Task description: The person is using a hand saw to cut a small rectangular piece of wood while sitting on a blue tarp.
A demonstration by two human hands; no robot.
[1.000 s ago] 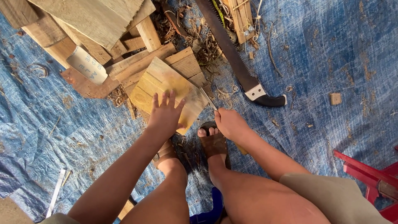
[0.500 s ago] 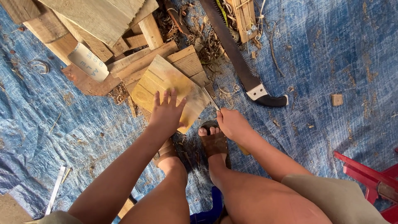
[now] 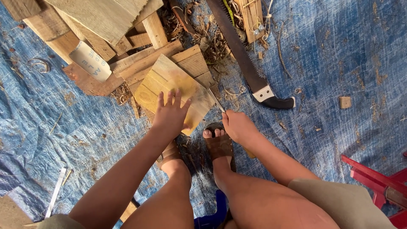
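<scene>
Board (image 3: 169, 82) of pale yellow wood is lying flat on the blue tarp (image 3: 339, 63), just past my sandalled feet. I am keeping my left hand (image 3: 171, 115) pressed on it, fingers spread, exactly as a second ago. My right hand (image 3: 237, 126) is staying closed around a thin blade (image 3: 215, 99) at its edge. Farther off, a saw (image 3: 248, 70) is lying untouched.

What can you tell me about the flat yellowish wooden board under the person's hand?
The flat yellowish wooden board is roughly square and turned like a diamond, made of several narrow slats joined side by side. Its pale surface has greenish-brown stains. It lies at the edge of a pile of wood scraps on a blue tarp, partly resting on those scraps. The left hand presses flat on its near part, fingers spread. The right hand holds a thin blade against its right edge.
</scene>
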